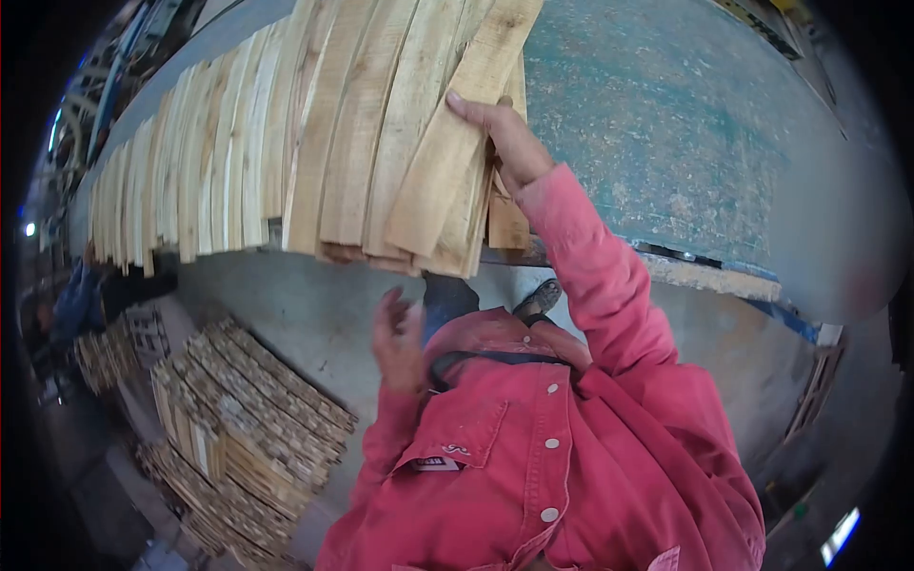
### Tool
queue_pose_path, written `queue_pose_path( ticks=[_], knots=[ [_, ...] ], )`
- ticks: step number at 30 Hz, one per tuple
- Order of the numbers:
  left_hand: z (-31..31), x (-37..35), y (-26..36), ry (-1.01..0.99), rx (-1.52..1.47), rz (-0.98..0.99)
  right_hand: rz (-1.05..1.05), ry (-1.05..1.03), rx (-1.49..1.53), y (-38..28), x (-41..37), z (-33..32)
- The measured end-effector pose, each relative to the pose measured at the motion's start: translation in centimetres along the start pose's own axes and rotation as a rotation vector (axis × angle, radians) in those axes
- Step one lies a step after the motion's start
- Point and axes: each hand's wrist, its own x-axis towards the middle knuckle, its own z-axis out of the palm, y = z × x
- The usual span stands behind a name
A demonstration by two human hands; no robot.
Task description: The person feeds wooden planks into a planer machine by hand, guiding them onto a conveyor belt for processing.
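Note:
My right hand grips the edge of a wooden board, thumb on top and fingers hidden underneath. This board lies at a slant over other boards laid side by side on the table. A shorter piece of wood shows just under my right wrist. My left hand is in front of my body, below the table edge, with nothing in it; its fingers are loosely apart and a little blurred.
The worn blue-green table top stretches to the right. More narrow boards line its left part. Stacks of cut wood stand on the floor at lower left. Another person's dark sleeve shows at far left.

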Motion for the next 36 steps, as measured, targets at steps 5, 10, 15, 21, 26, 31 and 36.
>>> queue_pose_path(
  ticks=[5, 10, 15, 21, 26, 31, 36],
  knots=[
    [9.9, -0.4, 1.8, 0.203, 0.053, 0.120, 0.080, 0.044, 0.023, 0.1, 0.6, -0.5],
    [13.4, 0.6, 1.9, 0.391, -0.039, -0.009, 0.034, 0.122, -0.073, 0.8, 0.7, -0.7],
    [14.3, 0.8, 2.2, 0.458, -0.016, 0.000, -0.038, 0.231, -0.138, 0.0, 0.4, -0.4],
    [16.3, -1.6, 4.2, 0.528, -0.239, 0.182, 0.184, 0.142, -0.013, -4.7, -2.3, -2.1],
    [17.3, -3.1, 7.6, 0.564, -0.020, 0.437, 0.021, -0.191, 0.416, -4.2, -1.3, -10.8],
    [21.8, -8.3, 12.9, -0.034, -0.166, 0.402, -0.003, -0.318, 0.644, -6.5, -6.2, -20.7],
    [28.9, -8.0, 18.6, -0.792, -1.055, -0.112, -0.016, -0.211, 0.617, -13.7, -10.2, -32.7]
  ],
)
